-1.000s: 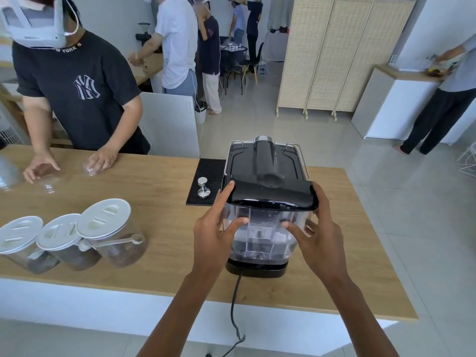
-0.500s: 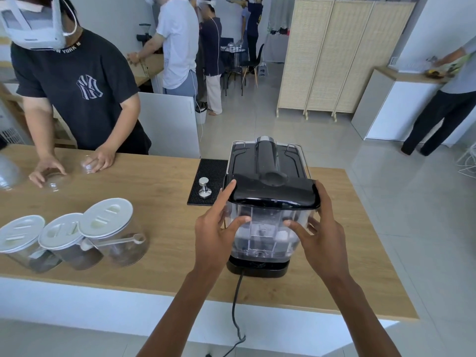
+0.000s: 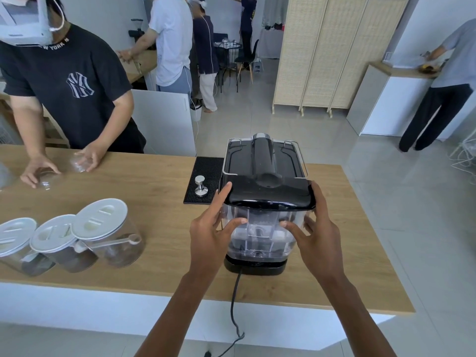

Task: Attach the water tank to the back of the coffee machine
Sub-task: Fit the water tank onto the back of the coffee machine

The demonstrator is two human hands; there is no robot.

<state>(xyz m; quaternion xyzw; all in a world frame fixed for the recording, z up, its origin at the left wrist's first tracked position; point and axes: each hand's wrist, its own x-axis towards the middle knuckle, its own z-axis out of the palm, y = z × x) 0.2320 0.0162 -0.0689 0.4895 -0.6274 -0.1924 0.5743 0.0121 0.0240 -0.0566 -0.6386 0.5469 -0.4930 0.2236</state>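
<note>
A black coffee machine (image 3: pixel 262 161) stands on the wooden counter (image 3: pixel 154 197) with its back toward me. The clear water tank (image 3: pixel 260 233), capped by a glossy black lid (image 3: pixel 270 193), sits against the machine's back above a black base (image 3: pixel 255 266). My left hand (image 3: pixel 211 233) grips the tank's left side, index finger up along the lid's edge and thumb on the front wall. On the tank's right side my right hand (image 3: pixel 314 235) does the same, thumb pressed on the front wall.
Three clear jars with white lids (image 3: pixel 100 220) stand at the counter's left. A black mat (image 3: pixel 206 176) with a metal tamper (image 3: pixel 200 185) lies left of the machine. A person in a black shirt (image 3: pixel 72 86) handles glasses across the counter. The power cord (image 3: pixel 234 305) hangs over the near edge.
Both hands stay on the tank in much the same grip; the tank and lid sit slightly closer against the machine. The person opposite has shifted their hands on the glasses.
</note>
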